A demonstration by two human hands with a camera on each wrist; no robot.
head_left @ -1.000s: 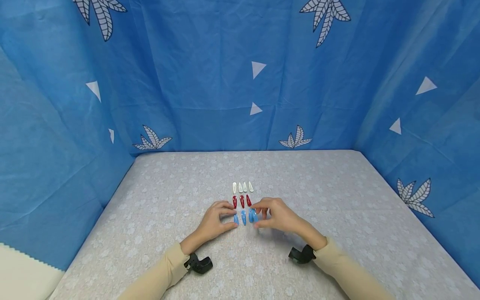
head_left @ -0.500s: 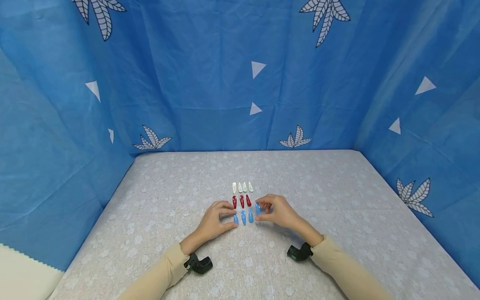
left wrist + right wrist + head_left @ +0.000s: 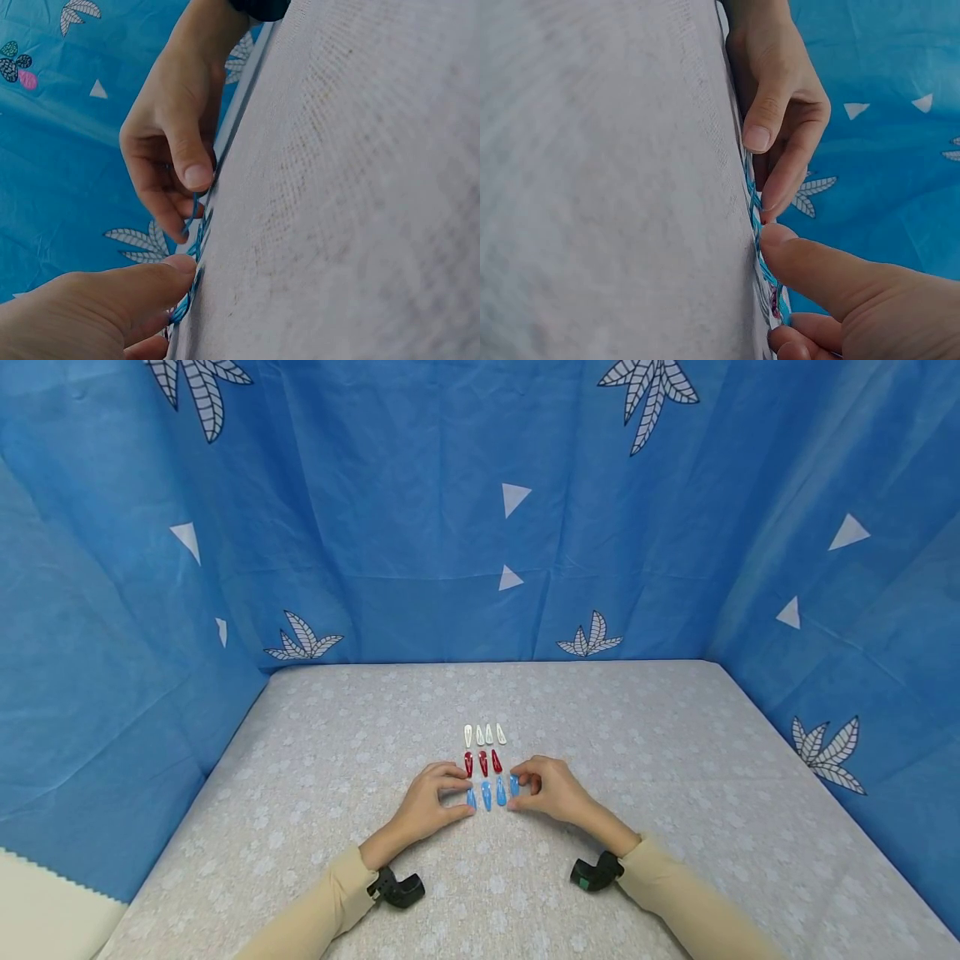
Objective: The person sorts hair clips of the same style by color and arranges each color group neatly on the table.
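Blue snap hair clips lie in the nearest row on the table. My right hand (image 3: 553, 788) pinches the rightmost blue hair clip (image 3: 514, 785) between thumb and index finger, at the right end of that row. In the left wrist view this clip (image 3: 194, 207) stands tilted between the fingertips. At the row's left end, my left hand (image 3: 429, 799) has thumb and index finger bent round the ends of the leftmost blue hair clip (image 3: 471, 799). Two more blue clips, one left of centre (image 3: 487, 796) and one right of centre (image 3: 501, 791), lie between the hands.
Behind the blue row are three red hair clips (image 3: 483, 763), and beyond them several white hair clips (image 3: 480, 735) in a row. A pale floral cloth covers the table (image 3: 337, 735). Blue patterned curtains (image 3: 420, 527) enclose the back and sides.
My right hand has drawn one blue clip away from the clip beside it, lifted it rightward, then lowered it toward the row's right end. The left hand has stayed in place.
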